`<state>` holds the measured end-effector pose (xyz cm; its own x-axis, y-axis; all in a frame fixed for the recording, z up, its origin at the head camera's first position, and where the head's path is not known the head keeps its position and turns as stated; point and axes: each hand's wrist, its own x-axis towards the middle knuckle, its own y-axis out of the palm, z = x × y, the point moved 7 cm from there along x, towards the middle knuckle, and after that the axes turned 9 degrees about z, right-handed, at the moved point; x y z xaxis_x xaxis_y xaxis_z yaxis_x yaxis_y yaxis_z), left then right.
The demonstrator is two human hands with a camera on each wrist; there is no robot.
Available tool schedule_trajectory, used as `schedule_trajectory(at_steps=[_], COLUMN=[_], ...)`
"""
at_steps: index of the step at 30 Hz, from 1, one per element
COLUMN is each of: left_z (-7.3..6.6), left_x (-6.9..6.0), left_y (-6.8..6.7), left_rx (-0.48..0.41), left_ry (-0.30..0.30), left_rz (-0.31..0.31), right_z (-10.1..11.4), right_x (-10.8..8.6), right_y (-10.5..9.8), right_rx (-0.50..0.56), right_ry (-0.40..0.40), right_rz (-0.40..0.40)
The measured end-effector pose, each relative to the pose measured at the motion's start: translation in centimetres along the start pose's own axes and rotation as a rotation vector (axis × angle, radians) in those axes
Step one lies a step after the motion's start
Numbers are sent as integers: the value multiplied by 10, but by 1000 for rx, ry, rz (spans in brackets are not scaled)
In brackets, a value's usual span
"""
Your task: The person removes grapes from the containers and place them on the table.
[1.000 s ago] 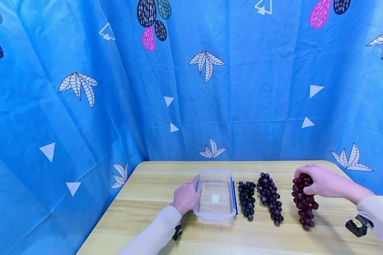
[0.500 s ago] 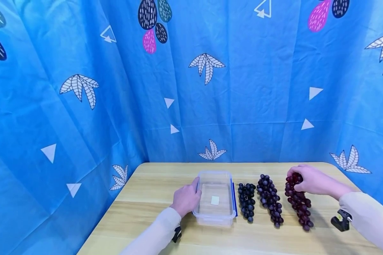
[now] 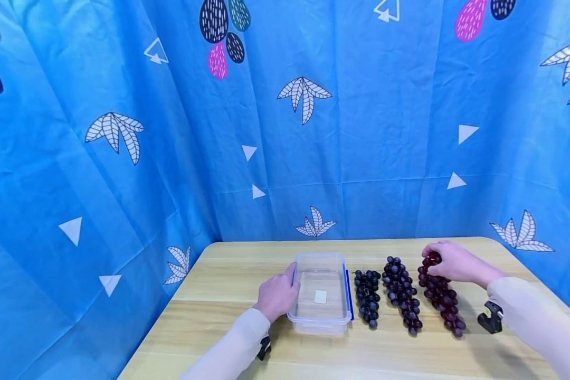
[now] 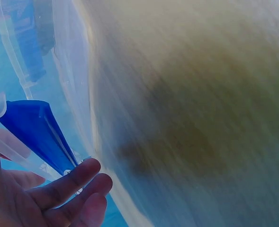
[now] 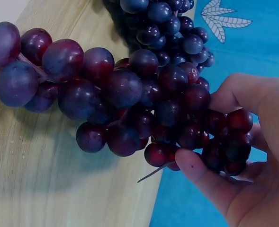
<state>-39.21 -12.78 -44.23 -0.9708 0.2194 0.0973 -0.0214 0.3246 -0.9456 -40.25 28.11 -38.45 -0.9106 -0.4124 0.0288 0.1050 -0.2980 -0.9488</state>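
Observation:
My left hand holds the left side of a clear plastic food container. In the left wrist view its fingers lie beside a blue side clasp, which hangs unfastened. With the right hand I grip the upper end of a dark red bunch of grapes. The right wrist view shows thumb and fingers round the end grapes, the rest of the bunch stretching left over the table. A dark purple bunch and a smaller blackish bunch lie between it and the container.
A pale wooden table carries everything. Blue patterned cloth hangs behind it and at both sides. A white square shows in the container's base. Another clasp stands at the container's right side.
My right hand has moved left with the red grapes, whose bunch now lies slanted, close to the purple one. The left hand and container have stayed in place.

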Motion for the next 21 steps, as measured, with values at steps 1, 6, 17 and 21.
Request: schedule_trajectory(at_steps=[1,6,17,21], left_z=[0,-1,-2,-2], left_x=[0,0,-2,-2], left_y=[0,0,-1,0], left_rx=[2,7,7,4], left_ry=[1,5,-10,-17], left_rz=[-1,-3,4,12], right_z=[-1,-3,-10,-11], right_x=[1,4,17,21], right_y=[0,4,16,18], right_rx=[3,8,12,10], right_ry=[0,1,1,4], right_rz=[-4,-23,-34,-42])
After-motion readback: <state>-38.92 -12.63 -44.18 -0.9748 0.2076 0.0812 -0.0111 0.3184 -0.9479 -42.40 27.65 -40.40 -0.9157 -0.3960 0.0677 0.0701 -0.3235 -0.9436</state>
